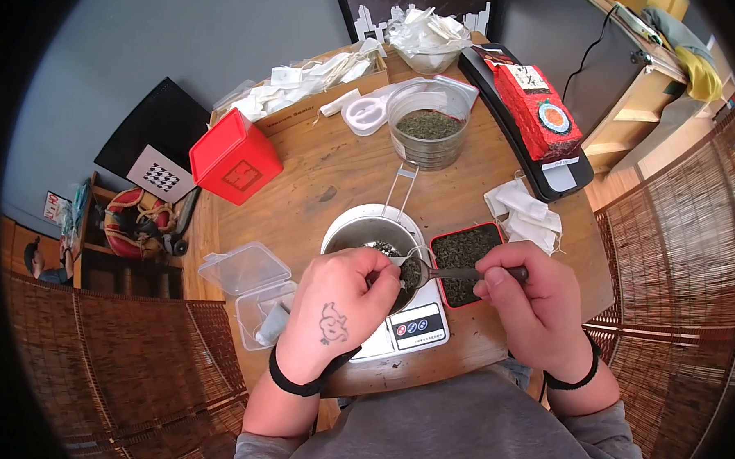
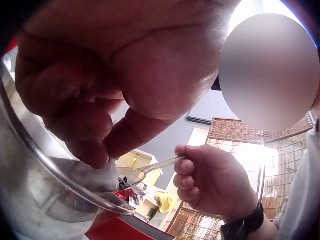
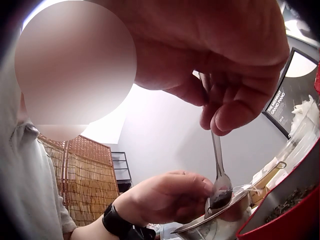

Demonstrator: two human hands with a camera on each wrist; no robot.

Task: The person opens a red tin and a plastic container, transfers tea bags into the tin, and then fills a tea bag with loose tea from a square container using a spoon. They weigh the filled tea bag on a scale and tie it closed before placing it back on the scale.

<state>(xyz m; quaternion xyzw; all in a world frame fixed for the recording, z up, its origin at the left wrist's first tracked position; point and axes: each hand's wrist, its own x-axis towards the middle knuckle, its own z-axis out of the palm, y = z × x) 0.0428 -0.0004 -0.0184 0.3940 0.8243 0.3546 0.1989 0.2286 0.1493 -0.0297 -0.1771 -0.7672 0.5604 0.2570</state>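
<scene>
My left hand (image 1: 330,301) is over a metal pot (image 1: 351,235), thumb and forefinger pinching a small white tea bag (image 2: 97,174) at the pot's rim. A spoon (image 1: 455,272) is gripped by its dark handle in my right hand (image 1: 535,304). The spoon's bowl, loaded with dark tea leaves (image 3: 220,199), is right at the left fingertips and the bag's mouth. Under the pot stands a white kitchen scale (image 1: 381,344). Below the spoon's handle lies a red-rimmed box (image 1: 446,296) of loose tea leaves. The left hand hides much of the bag in the head view.
A clear plastic box (image 1: 248,313) with its lid raised stands left of the scale. White bags (image 1: 524,210) lie right of the red-rimmed box. Farther back are a red canister (image 1: 235,157), a clear tub (image 1: 428,155) of tea leaves, a carton (image 1: 305,112) and a red tea packet (image 1: 535,111).
</scene>
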